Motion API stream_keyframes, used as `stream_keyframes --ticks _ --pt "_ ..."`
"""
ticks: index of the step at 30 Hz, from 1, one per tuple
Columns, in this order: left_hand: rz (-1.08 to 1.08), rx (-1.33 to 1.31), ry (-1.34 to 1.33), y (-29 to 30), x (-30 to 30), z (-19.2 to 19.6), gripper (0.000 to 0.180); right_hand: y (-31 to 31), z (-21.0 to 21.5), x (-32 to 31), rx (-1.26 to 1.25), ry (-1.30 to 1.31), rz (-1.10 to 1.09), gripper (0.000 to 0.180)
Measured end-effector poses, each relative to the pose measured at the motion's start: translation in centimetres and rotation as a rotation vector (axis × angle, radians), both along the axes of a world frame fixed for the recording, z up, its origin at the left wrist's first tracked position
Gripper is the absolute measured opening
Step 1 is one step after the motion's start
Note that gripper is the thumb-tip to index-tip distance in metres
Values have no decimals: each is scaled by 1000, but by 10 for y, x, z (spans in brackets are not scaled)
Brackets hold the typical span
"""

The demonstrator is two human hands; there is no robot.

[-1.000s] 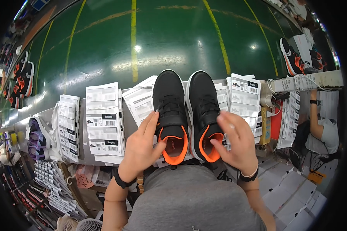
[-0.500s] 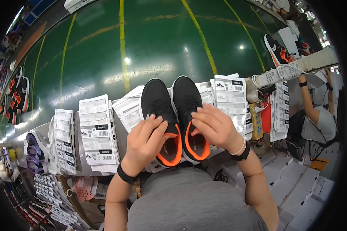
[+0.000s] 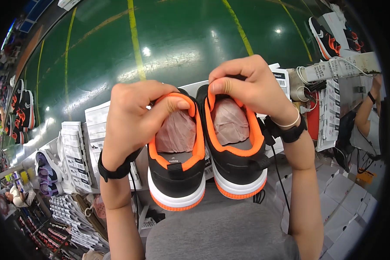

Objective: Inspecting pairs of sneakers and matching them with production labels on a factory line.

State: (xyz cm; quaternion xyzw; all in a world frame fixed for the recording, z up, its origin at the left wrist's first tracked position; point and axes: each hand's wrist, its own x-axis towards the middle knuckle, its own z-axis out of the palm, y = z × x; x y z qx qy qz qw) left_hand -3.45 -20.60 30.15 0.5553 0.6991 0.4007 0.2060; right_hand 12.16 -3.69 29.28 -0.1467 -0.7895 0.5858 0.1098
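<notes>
The left hand point(image 3: 132, 119) has its thumb hooked into the collar of the left shoe point(image 3: 177, 162), fingers clamped over the tongue; the right hand point(image 3: 249, 84) grips the right shoe point(image 3: 236, 149) the same way, thumb pressed on the orange lining at the front of the opening. A second ago both shoes lay flat on the papers with the hands resting at their heels; now the pair is lifted off and tipped up, heels down and towards the person's chest, held side by side and touching. That turn brings the insides into plain sight. Each shoe is stuffed with crumpled pale pink tissue paper point(image 3: 176, 132), filling the toe and reaching up to the opening (the grey insole shows only at the heel). Below the pair, the sheets of printed labels point(image 3: 76, 158) stay spread on the table edge point(image 3: 52, 149), and white cardboard boxes point(image 3: 351, 195) are stacked low at the right. Beyond lies the green floor point(image 3: 177, 39).
</notes>
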Motion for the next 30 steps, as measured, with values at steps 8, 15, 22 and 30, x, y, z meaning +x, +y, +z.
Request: stream_keyframes --ticks 8,15,22,30 --pt "25 -53 -235 8 -12 -12 18 6 -14 -11 -354 -39 6 20" --pt "75 -123 -525 9 -9 -11 21 0 3 -8 -267 -170 -55 17" --pt "91 302 338 -46 26 -38 26 -51 -29 38 631 357 -69 17" --pt "237 102 126 -111 60 -88 55 -66 -58 92 36 213 -302 42"
